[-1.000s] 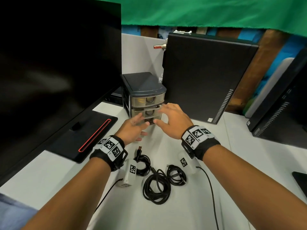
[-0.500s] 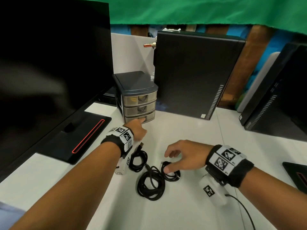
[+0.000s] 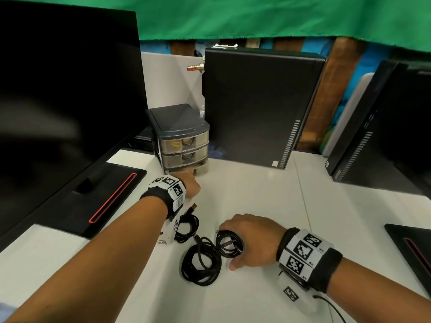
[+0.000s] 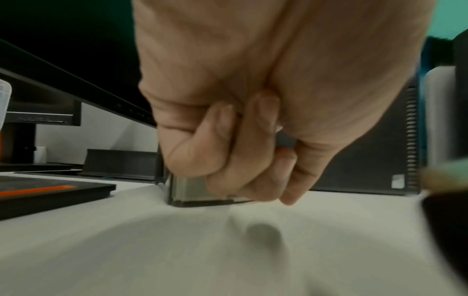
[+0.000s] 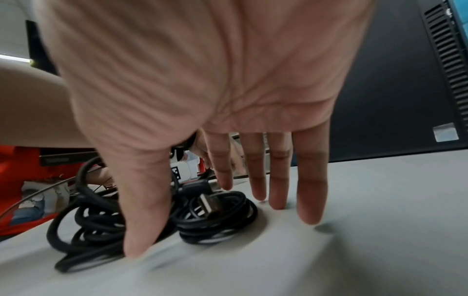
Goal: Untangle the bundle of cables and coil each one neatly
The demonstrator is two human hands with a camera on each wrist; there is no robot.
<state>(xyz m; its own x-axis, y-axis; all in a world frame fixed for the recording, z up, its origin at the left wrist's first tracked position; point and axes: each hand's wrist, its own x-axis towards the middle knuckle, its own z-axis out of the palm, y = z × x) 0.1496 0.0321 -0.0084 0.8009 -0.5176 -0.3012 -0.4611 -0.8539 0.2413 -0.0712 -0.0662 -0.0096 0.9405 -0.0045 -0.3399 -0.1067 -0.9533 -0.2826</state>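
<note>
At lower centre of the head view, three black cable coils (image 3: 201, 262) are logged on the white desk (image 3: 256, 194), the right hand (image 3: 250, 241), newly lowered with straight fingers, spread over the smallest coil (image 3: 229, 244), the left hand (image 3: 192, 186) now curled on the bottom drawer (image 3: 200, 170), suggesting stowage is next.

White desk (image 3: 256, 197), green cloth (image 3: 256, 17) overhead, perhaps wooden posts (image 3: 338, 66) behind.

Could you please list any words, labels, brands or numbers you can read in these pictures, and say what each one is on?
No text reads clearly.
Left wristband: square coded markers, tiny print beside them blurred.
Right wristband: the same, tiny print illegible.
Computer tower: small corner sticker, too small to read.
</note>
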